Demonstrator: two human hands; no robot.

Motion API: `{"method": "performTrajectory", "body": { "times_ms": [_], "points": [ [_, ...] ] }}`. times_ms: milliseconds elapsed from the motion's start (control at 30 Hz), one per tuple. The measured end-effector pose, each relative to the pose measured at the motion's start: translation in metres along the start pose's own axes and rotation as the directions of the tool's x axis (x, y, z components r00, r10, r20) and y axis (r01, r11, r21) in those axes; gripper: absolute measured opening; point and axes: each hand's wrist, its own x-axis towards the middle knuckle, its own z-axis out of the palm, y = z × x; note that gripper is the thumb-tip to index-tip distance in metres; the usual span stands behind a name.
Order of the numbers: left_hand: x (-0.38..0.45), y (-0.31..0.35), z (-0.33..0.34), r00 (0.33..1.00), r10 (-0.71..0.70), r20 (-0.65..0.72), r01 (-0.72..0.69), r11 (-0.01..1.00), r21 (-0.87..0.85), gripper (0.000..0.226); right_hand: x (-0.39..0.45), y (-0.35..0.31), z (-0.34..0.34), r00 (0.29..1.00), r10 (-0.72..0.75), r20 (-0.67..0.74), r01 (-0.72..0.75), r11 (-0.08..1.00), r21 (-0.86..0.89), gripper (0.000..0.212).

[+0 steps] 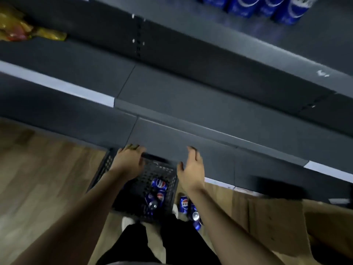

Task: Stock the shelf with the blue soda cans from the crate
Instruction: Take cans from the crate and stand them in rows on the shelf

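Observation:
A black perforated crate stands on the floor below me with several blue soda cans lying in it. More blue cans lie on the floor just right of the crate. My left hand hovers over the crate's far left corner, fingers relaxed, holding nothing. Above the crate's right edge is my right hand, open with fingers straight and empty. Several blue cans stand on an upper dark shelf at the top right.
Dark grey shelf boards run across the view in tiers, with white price strips on their edges. Yellow snack bags lie on a shelf at the upper left. A cardboard box sits on the wooden floor to the right.

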Motion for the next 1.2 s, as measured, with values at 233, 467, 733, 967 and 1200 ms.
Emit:
{"method": "performTrajectory", "body": {
  "times_ms": [233,467,733,967,1200],
  "points": [
    [-0.047,-0.049,0.064,0.933,-0.355,0.054,0.358,0.931,-0.067,0.044,-0.022,0.032,0.078,0.93,0.003,0.367,0.075,0.977,-0.198,0.055],
    [-0.049,-0.071,0.115,0.869,-0.489,0.082,0.494,0.867,-0.063,0.047,-0.012,0.048,0.152,0.816,-0.095,0.57,0.246,0.95,-0.194,0.056],
    [0.009,-0.137,0.219,0.862,-0.498,0.093,0.5,0.866,0.005,0.048,0.028,0.078,0.283,0.743,-0.176,0.646,0.377,0.907,-0.186,0.057],
    [0.067,-0.216,0.334,0.875,-0.468,0.124,0.453,0.882,0.132,0.049,0.079,0.105,0.432,0.684,-0.273,0.677,0.528,0.825,-0.201,0.059],
    [0.121,-0.276,0.434,0.874,-0.435,0.218,0.349,0.872,0.342,0.059,0.114,0.13,0.553,0.543,-0.387,0.745,0.767,0.59,-0.252,0.066]
  ]
}}
